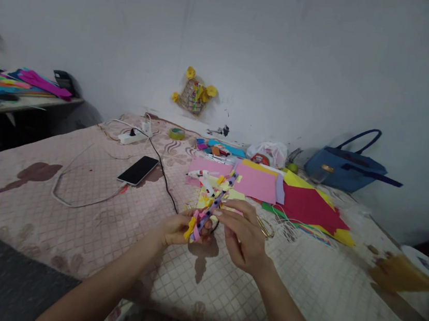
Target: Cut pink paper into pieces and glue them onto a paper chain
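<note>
My left hand [185, 228] is closed around the lower end of a purple paper strip [214, 206] with dark dots. Small yellow and pink paper pieces stick out along it. The strip is tilted, its far end pointing up and right. From the right, my right hand [242, 231] reaches over with fingers stretched, their tips touching the strip near its middle. A white glue gun [205, 180] lies just beyond the strip, partly hidden by it. Gold-handled scissors [265, 227] rest beside my right hand, partly covered.
Pink paper sheets [256, 182] and red paper [306, 205] lie behind my hands. A phone [138, 170] on a white cable and a power strip [133, 137] are at left. Green tape [176, 133], a plastic bag [268, 151] and a blue handbag [344, 168] stand near the wall.
</note>
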Action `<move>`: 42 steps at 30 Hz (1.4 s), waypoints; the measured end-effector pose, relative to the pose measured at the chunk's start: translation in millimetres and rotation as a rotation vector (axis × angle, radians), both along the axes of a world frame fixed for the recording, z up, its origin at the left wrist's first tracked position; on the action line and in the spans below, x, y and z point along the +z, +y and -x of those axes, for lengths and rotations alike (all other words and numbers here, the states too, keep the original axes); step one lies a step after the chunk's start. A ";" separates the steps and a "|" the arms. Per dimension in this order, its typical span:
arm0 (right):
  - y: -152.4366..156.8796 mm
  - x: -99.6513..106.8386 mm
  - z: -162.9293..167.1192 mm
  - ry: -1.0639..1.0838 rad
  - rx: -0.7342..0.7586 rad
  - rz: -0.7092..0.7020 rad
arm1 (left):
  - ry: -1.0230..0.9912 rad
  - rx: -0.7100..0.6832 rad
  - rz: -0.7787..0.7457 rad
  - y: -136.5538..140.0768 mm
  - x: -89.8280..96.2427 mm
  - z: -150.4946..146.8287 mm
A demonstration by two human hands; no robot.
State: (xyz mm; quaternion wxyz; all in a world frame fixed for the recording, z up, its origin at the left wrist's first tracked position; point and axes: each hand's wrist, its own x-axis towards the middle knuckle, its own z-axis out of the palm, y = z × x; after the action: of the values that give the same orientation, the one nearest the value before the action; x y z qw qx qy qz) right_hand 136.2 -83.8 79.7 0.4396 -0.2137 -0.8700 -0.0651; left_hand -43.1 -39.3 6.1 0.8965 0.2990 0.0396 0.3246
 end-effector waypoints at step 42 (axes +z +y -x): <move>44.0 4.9 -48.7 -0.215 -0.201 -0.513 | 0.130 -0.141 0.018 -13.0 3.4 -0.4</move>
State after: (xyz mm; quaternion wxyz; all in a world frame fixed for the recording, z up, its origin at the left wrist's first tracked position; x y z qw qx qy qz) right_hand 184.9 -39.7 84.6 0.3760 -0.1725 -0.8413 -0.3480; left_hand -42.8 -52.3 9.5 0.9153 0.3132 0.0795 0.2404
